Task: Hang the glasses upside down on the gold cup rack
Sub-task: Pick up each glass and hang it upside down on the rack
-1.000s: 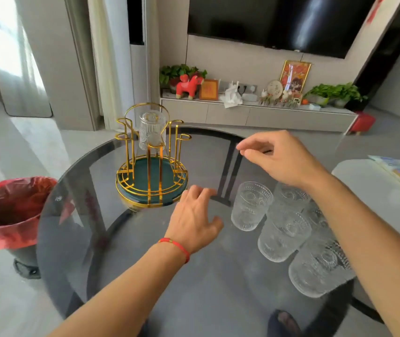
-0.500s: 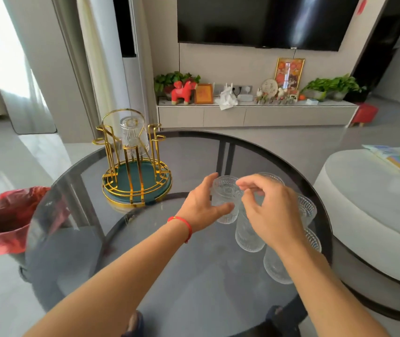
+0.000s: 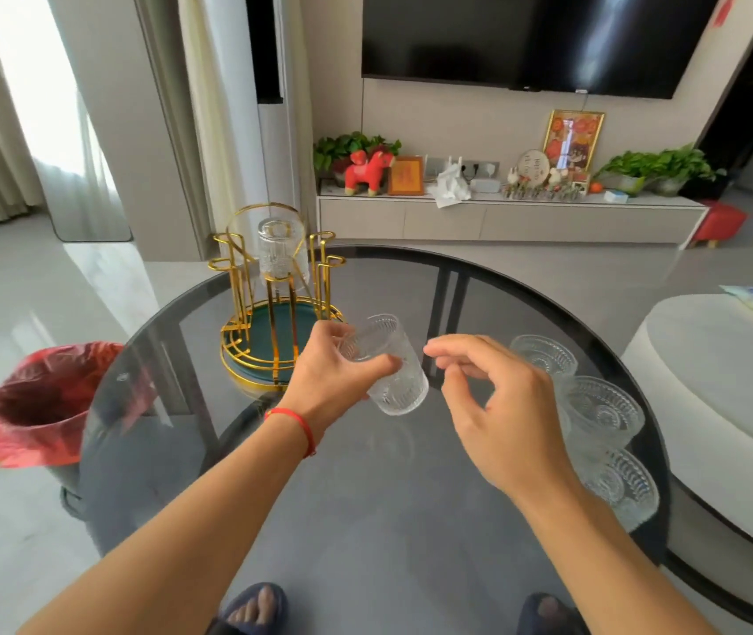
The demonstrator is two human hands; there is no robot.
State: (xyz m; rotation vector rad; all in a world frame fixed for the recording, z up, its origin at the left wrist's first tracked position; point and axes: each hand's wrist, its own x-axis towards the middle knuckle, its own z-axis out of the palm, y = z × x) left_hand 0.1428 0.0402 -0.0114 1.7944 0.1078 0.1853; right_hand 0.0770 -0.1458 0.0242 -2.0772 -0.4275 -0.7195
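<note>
A left hand (image 3: 338,375) grips a tilted glass (image 3: 386,364) above the table (image 3: 365,520), its axis slanting, mouth toward the far left. The gold rack (image 3: 274,291), one glass (image 3: 280,249) already hung, stands just beyond, far left. The right hand (image 3: 498,414) hovers empty, fingers parted.

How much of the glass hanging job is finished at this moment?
Done: one glass hangs upside down on the gold rack. In hand: the left hand holds a second glass, tilted above the table; the right hand is open beside it. Left: at least three glasses on the table's right side.
</note>
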